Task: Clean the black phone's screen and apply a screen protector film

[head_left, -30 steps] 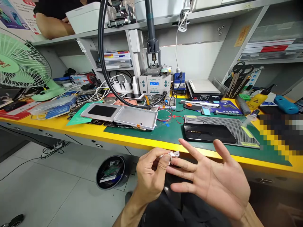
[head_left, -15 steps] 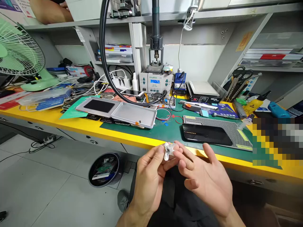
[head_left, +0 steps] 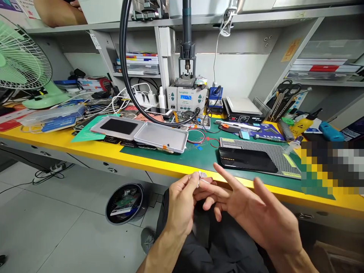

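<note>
My left hand (head_left: 182,203) is closed in a pinch on a small crumpled white scrap (head_left: 200,175), held just in front of the yellow bench edge (head_left: 136,163). My right hand (head_left: 256,212) is open with its fingers spread, and its fingertips touch the scrap and my left fingers. Both hands hover over my lap in dark trousers. On the bench beyond them, a black phone (head_left: 247,159) lies on a grey perforated pad (head_left: 284,151) over a green mat (head_left: 204,155).
An open metal tin (head_left: 142,134), a hot-air station (head_left: 186,98), a hotplate (head_left: 243,108), tools and a green fan (head_left: 22,68) crowd the bench. A round bin (head_left: 125,203) stands on the floor left of my knees. Another person's arm (head_left: 54,11) rests on the top shelf.
My right hand's fingers have spread out again after curling toward the scrap. Both hands stay together by the bench edge, and the view has tilted slightly.
</note>
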The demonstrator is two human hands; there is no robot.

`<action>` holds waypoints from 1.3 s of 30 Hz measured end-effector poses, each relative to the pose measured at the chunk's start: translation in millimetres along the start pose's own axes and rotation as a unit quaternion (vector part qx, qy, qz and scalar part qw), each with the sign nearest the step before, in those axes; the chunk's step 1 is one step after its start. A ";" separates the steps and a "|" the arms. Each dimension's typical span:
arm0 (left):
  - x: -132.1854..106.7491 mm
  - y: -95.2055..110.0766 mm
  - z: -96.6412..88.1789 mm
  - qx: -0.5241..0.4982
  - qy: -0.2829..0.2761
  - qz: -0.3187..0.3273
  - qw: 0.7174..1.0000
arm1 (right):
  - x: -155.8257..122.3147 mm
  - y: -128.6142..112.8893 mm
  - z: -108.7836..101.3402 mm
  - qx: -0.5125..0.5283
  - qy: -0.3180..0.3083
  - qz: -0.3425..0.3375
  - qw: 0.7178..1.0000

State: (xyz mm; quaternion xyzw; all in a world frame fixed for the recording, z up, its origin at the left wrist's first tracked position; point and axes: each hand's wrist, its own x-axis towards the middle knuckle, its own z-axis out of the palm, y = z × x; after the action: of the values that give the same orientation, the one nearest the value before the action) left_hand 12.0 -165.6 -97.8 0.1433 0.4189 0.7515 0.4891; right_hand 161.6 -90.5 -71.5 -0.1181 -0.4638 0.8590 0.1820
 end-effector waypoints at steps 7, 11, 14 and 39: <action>-7.7 12.9 5.6 -0.123 -0.034 -0.145 0.981 | 7.9 17.7 1.9 -0.496 0.189 -0.228 0.816; -15.6 9.2 6.4 -0.134 -0.032 -0.175 0.975 | 20.1 20.3 4.4 -0.562 0.204 -0.290 0.747; -18.5 8.5 0.8 -0.083 -0.007 -0.155 0.984 | 23.5 8.7 3.0 -0.448 0.189 -0.171 0.857; -30.2 15.0 -31.6 0.207 -0.048 0.017 0.977 | 33.3 6.5 -1.4 -0.105 0.110 0.042 0.988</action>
State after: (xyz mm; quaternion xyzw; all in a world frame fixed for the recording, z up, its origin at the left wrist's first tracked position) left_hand -2.5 -209.4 -99.6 0.2842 0.5386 0.6490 0.4560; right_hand 130.6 -78.7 -78.8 -0.2493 -0.5230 0.7944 0.1825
